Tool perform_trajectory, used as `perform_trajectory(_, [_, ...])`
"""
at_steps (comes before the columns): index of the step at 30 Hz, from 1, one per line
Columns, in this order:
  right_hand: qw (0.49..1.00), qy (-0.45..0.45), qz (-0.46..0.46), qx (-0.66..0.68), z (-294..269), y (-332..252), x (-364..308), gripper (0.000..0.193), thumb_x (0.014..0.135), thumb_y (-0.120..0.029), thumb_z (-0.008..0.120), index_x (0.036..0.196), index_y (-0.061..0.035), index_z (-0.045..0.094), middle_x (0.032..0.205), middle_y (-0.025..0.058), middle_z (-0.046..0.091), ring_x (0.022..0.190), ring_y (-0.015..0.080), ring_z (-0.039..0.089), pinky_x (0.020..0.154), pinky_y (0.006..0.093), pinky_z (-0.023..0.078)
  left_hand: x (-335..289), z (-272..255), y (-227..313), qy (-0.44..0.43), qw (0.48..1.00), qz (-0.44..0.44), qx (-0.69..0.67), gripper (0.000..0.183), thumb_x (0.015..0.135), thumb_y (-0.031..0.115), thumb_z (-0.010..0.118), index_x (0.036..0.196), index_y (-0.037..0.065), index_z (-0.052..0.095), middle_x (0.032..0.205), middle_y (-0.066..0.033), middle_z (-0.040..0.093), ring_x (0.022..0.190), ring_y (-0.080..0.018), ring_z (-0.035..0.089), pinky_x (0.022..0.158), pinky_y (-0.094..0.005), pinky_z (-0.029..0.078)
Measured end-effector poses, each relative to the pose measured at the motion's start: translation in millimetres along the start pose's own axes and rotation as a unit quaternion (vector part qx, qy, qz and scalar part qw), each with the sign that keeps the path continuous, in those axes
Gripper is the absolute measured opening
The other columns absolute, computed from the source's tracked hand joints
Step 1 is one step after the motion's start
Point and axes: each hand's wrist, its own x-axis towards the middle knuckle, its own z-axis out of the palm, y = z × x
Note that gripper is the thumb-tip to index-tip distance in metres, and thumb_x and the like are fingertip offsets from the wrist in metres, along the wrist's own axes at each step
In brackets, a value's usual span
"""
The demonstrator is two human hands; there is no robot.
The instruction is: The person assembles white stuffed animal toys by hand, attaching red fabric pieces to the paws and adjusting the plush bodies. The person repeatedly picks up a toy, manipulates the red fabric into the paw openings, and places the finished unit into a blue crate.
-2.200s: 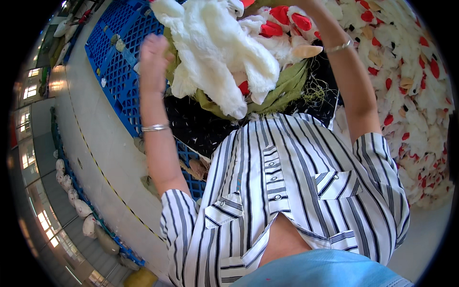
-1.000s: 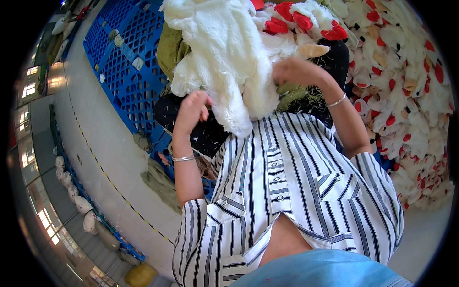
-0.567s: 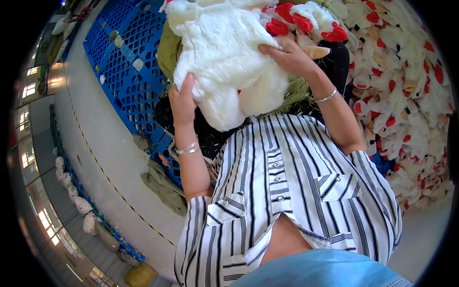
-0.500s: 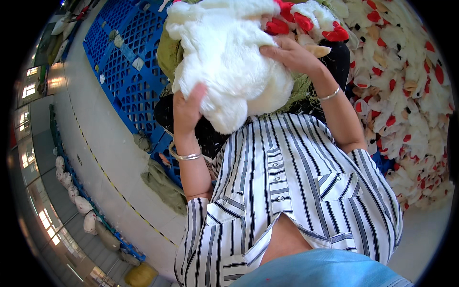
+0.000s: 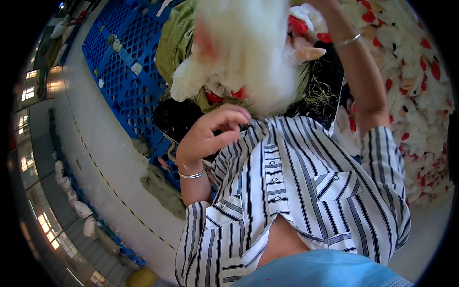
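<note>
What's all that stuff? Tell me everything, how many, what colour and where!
fluffy piece: one, white, blurred, top middle
plush pile: too many to count, white with red bits, right
green cloth: at least one, olive, beside the fluffy piece
black cloth: one or more, white-flecked black, upper middle
strands: many, pale green, on the black cloth
pallet: at least one, blue, upper left
sacks: several, pale, left edge
bag: one, yellow, bottom left
floor: one, pale grey, left
bracelets: two, silver, on wrists
striped shirt: one, white, black and grey, middle
cloth: one, light blue, bottom edge
left grip: one, bare, half-curled, below the fluffy piece
right arm: one, bare, upper right
</note>
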Motion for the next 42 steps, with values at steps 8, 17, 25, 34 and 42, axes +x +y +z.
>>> perform_trajectory(8, [0.987, 0.144, 0.056, 0.048, -5, -8, 9, 0.03, 0.098, -0.026, 0.054, 0.115, -0.0022, 0.061, 0.107, 0.0094, 0.068, 0.093, 0.0209, 0.068, 0.083, 0.0337, 0.054, 11, -9, -50, -0.02, 0.997, -0.042, -0.059, 0.025, 0.094, 0.009, 0.054, 0.115, -0.002, 0.061, 0.111, -0.009, 0.064, 0.084, -0.011, 0.06, 0.076, -0.024, 0.048])
perform_trajectory(17, [0.986, -0.008, 0.165, 0.011, 114, 89, 36, 0.067, 0.088, -0.02, 0.064, 0.14, 0.0126, 0.036, 0.084, 0.01, 0.071, 0.06, 0.0149, 0.063, 0.05, 0.0281, 0.049, 110, -111, -47, 0.197, 0.972, -0.13, -0.003, 0.065, 0.098, 0.026, 0.053, 0.15, 0.001, 0.022, 0.085, -0.0033, 0.061, 0.052, -0.0051, 0.046, 0.047, -0.018, 0.036])
perform_trajectory(25, [0.985, -0.028, 0.13, -0.107, 124, 72, 52, 0.064, 0.087, -0.027, 0.068, 0.133, 0.0111, 0.043, 0.089, 0.0124, 0.07, 0.066, 0.0157, 0.065, 0.054, 0.029, 0.05, 128, -113, -19, 0.124, 0.979, -0.138, 0.089, 0.048, 0.101, 0.029, 0.049, 0.139, 0.001, 0.038, 0.083, -0.0047, 0.059, 0.047, -0.0053, 0.044, 0.043, -0.0191, 0.037])
perform_trajectory(34, [0.968, 0.003, 0.092, -0.232, 146, 75, 59, 0.062, 0.081, -0.035, 0.072, 0.126, 0.0049, 0.054, 0.108, 0.02, 0.067, 0.077, 0.0277, 0.069, 0.073, 0.0373, 0.054, 104, -62, -23, 0.022, 0.983, -0.172, 0.067, 0.071, 0.099, 0.032, 0.054, 0.152, 0.0, 0.02, 0.096, -0.0062, 0.064, 0.058, -0.0051, 0.056, 0.051, -0.0164, 0.042])
perform_trajectory(42, [0.91, -0.065, 0.113, -0.393, 161, 61, 64, 0.06, 0.081, -0.046, 0.067, 0.112, 0.0047, 0.065, 0.103, 0.0272, 0.068, 0.097, 0.0403, 0.066, 0.086, 0.0441, 0.051, 95, -56, -37, 0.015, 0.987, -0.16, -0.01, 0.063, 0.099, 0.029, 0.056, 0.149, 0.001, 0.03, 0.099, -0.0058, 0.064, 0.066, -0.0068, 0.059, 0.058, -0.0174, 0.045])
